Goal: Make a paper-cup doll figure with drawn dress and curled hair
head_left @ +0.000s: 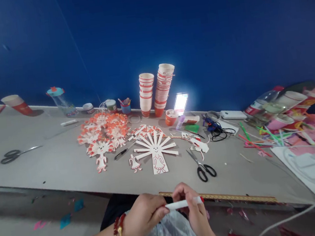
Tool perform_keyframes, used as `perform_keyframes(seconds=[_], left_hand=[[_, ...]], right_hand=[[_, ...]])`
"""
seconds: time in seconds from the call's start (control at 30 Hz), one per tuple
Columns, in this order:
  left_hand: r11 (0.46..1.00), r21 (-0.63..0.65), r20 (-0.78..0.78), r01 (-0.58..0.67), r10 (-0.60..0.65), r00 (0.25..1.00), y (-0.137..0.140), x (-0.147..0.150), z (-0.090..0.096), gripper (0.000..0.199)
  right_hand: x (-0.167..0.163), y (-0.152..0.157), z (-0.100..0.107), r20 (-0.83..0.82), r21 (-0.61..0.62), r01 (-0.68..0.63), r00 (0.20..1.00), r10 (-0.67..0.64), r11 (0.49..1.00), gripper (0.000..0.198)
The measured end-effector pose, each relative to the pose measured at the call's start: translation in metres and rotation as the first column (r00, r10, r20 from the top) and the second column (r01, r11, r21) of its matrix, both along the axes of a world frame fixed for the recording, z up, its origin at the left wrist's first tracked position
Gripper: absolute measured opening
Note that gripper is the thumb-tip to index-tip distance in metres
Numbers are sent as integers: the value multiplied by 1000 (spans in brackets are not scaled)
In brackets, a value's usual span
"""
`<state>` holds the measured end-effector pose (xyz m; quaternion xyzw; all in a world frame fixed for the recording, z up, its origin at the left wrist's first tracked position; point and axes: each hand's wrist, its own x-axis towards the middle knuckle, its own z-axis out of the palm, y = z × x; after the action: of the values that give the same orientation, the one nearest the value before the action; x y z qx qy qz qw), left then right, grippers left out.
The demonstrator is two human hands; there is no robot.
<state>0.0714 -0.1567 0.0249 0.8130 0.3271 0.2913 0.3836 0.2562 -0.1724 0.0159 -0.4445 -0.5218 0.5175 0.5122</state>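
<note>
Both hands are over my lap at the table's front edge, holding a white marker with a red end. My left hand, with red beads at the wrist, pinches the marker's left end; its tip is hidden there. My right hand is closed around the part near the red end. On the table beyond lies a white paper figure with strips fanned out around a drawn face and a dress outlined in red. A small cut-out dress figure is beside it. Black-handled scissors lie partly open to the right.
Orange-and-white paper figures cluster at left centre, with a black pen nearby. Two paper cup stacks stand by the blue wall. More scissors lie far left. Pipe cleaners, cups and a bottle crowd the right.
</note>
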Motion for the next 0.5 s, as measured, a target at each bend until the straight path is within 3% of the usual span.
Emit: perform_keyframes(seconds=[0.1,0.2,0.33,0.5], left_hand=[[987,123,-2,-108,109,994,-2,4,-4,56],[951,213,0,-225,230,973,0,9,-10,58],[931,169,-47,-324,336,941,1,15,-14,55],[927,106,-48,-359,365,930,-1,23,-16,54]], right_hand=[[-11,0,-11,-15,98,127,992,-126,987,51],[-25,4,-21,-141,82,209,970,-196,975,51],[-39,14,-24,-216,42,300,934,-284,953,50],[-45,20,-21,-300,4,369,887,-350,930,49]])
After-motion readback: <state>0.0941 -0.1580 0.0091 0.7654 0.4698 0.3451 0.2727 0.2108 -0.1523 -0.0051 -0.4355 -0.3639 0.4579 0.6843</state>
